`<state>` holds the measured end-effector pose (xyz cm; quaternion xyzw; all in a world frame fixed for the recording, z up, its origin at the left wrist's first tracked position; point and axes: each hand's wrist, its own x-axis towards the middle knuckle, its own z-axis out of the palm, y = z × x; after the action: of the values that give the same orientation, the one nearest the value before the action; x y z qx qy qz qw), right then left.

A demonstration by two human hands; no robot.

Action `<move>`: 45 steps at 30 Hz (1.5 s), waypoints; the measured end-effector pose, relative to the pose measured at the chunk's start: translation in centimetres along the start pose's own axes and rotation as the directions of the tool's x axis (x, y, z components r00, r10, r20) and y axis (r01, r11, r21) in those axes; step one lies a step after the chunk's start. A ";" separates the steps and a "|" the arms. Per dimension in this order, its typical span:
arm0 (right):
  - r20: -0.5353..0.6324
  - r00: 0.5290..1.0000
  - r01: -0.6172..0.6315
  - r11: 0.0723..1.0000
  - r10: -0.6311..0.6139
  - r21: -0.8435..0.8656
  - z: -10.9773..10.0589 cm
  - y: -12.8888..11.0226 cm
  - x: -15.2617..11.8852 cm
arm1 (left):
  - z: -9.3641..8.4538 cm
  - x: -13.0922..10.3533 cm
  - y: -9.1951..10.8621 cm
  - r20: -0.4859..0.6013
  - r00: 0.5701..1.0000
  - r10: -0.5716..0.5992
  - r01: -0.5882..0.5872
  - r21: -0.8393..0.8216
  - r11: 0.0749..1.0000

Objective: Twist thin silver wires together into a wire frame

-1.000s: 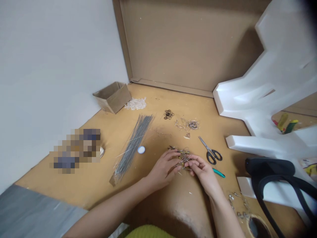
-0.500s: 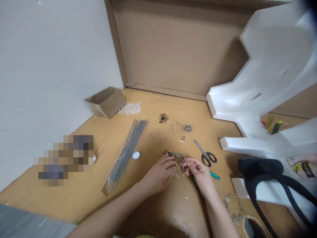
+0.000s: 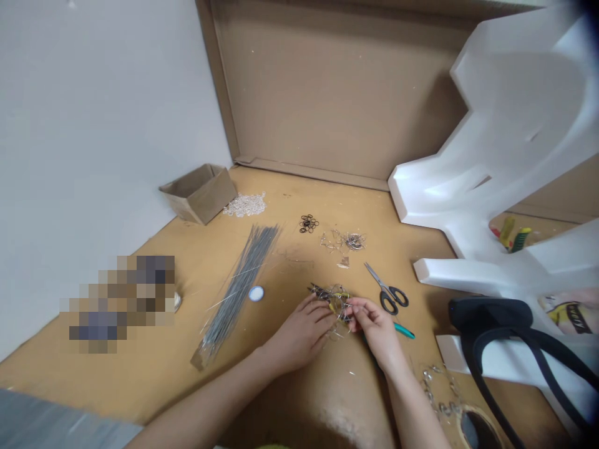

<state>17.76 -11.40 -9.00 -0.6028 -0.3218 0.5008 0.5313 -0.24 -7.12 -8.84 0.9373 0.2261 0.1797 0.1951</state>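
Observation:
A tangle of thin wire pieces [image 3: 336, 294] lies over dark-tipped pliers, near the table's front middle. My left hand [image 3: 306, 327] rests palm down at the tangle's left side, its fingertips on the wires; what lies under them is hidden. On the tangle's right, my right hand [image 3: 369, 318] pinches a bit of wire between thumb and fingers. A teal handle [image 3: 404, 330] sticks out to the right of that hand. Black-handled scissors [image 3: 387, 289] lie further right, blades pointing up and left.
Left of my hands lie a bundle of grey wires [image 3: 243, 284] and a round white disc [image 3: 256, 293]. Behind are a cardboard box [image 3: 201, 194], clear bits [image 3: 248, 204], black rings [image 3: 309, 224] and a wire pile [image 3: 354, 241]. White foam [image 3: 423, 193] stands at right.
My left hand's fingers have shifted slightly at the tangle, and the wires there have moved a little. My right hand keeps its pinch. The whole view has shifted very slightly.

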 end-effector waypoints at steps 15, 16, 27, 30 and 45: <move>0.037 0.993 0.119 0.965 -0.114 -0.234 -0.3 2.6 0.4 | 0.5 0.0 0.2 0.033 0.998 -0.062 0.060 0.032 0.998; 0.038 0.992 0.125 0.962 -0.119 -0.244 -0.3 2.6 0.4 | 0.5 0.0 0.2 0.032 0.998 -0.062 0.061 0.033 0.998; 0.043 0.991 0.135 0.959 -0.128 -0.249 -0.2 2.6 0.4 | 0.7 0.0 0.1 0.043 0.997 -0.057 0.056 0.022 0.998; 0.038 0.990 0.140 0.951 -0.135 -0.275 -0.2 2.7 0.4 | 0.9 0.0 0.1 0.041 0.998 -0.053 0.052 0.029 0.998; 0.050 0.983 0.182 0.888 -0.177 -0.422 -0.3 3.3 0.6 | 1.2 0.0 0.2 0.026 0.997 -0.070 0.070 0.016 0.997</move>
<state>17.75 -11.71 -12.30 -0.6691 -0.4802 0.3705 0.4295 0.39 -7.61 -9.79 0.9326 0.2575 0.1585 0.1971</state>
